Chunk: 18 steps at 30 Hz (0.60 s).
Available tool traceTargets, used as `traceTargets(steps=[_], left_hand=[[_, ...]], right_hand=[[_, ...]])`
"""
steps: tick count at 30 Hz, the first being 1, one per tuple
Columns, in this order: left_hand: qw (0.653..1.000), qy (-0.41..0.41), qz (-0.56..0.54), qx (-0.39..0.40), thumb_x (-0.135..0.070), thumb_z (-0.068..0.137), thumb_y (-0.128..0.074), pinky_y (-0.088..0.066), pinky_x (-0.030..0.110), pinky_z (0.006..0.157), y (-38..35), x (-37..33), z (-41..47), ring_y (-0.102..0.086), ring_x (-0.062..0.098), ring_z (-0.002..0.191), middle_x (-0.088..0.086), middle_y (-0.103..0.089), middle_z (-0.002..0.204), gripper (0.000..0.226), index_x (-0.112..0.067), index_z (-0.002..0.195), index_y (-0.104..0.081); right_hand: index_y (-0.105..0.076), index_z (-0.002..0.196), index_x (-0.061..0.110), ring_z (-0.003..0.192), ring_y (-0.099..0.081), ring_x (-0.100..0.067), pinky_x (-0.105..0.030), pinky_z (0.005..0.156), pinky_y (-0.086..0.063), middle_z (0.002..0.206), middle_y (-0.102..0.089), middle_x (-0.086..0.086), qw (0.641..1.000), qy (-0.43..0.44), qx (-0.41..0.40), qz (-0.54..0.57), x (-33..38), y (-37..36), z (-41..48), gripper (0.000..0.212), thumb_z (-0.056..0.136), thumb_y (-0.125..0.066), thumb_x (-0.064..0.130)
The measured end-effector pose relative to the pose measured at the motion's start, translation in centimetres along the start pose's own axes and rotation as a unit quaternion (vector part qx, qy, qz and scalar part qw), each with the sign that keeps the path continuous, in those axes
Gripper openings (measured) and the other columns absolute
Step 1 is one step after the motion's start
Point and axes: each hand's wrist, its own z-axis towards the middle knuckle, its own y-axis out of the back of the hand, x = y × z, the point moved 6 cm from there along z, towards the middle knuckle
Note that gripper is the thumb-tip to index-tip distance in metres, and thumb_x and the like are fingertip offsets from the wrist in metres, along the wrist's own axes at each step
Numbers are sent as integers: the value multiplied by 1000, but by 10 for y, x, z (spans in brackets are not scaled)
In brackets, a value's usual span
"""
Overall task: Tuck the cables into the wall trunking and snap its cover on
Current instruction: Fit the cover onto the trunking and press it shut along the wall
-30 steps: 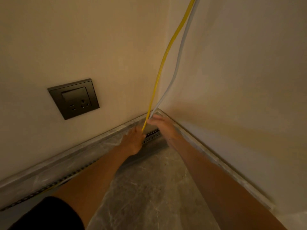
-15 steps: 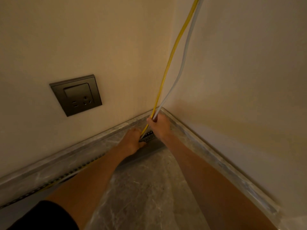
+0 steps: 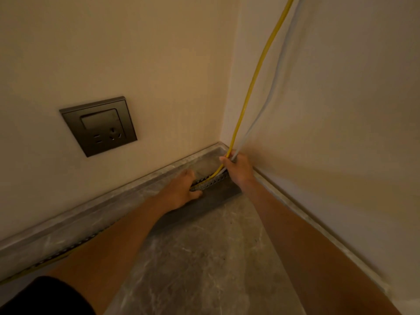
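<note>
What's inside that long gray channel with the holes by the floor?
The yellow cable runs down into the perforated trunking at the corner. The left hand covers part of it, so the inside there is hidden.

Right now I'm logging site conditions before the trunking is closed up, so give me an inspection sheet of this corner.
Surface: grey marbled floor, bare, dusty-looking.
Job's things: perforated trunking along the skirting, open near the corner; a dark flat strip lies in front, possibly the cover.
Clutter: nothing seen.
Hands: left hand rests on the trunking; right hand is closed around both cables at the corner.
Cables: yellow cable and pale cable hang down the corner and bend into the trunking.
Surroundings: two plain walls; dark wall socket on the left wall, nothing plugged in.
</note>
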Motion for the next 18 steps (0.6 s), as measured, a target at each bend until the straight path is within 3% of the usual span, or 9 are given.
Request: traceTargets(steps=[4,7,9,14,16,18], left_hand=[[1000,-11,-4,-15,-28,88,-59,-30,24,70,3,-3,1,-41,14,87,3,-42,98,27,-14,98,-38],[999,-16,-2,-29,-26,88,-60,-27,25,58,6,-5,-1,-41,14,84,3,-42,95,28,-15,94,-36],[999,-23,-1,-42,-25,87,-61,-25,16,51,10,-7,-1,-40,14,82,3,-41,92,28,-14,92,-36],[998,-31,0,-52,-26,86,-62,-26,15,51,17,-8,2,-42,16,79,3,-44,89,28,-14,90,-38],[998,-37,-5,-52,-25,86,-63,-26,15,51,17,-7,2,-41,16,78,0,-43,85,27,-14,90,-38],[998,-44,-2,-55,-27,85,-63,-25,14,51,16,-4,0,-41,14,76,-6,-39,76,27,-14,90,-39]], right_hand=[[-42,57,22,55,-43,-3,-9,45,-35,58,-44,5,998,-28,-29,45,-9,7,7,38,90,-60,15],[-48,65,13,56,-44,-4,-22,55,-38,59,-45,4,994,-52,-32,87,-13,8,13,27,88,-62,11],[-50,69,9,55,-44,-6,-20,53,-39,59,-45,2,991,-61,-50,108,-13,12,14,22,87,-62,8],[-50,59,18,65,-52,-17,-28,62,-41,64,-54,-5,986,-87,-83,113,-12,18,21,31,86,-60,5],[-50,59,18,68,-60,-22,-31,60,-48,71,-58,-12,983,-94,-104,122,-12,19,22,33,86,-58,2],[-46,58,18,50,-62,-12,-23,49,-50,62,-54,-9,972,-104,-133,162,-15,24,23,38,89,-53,-3]])
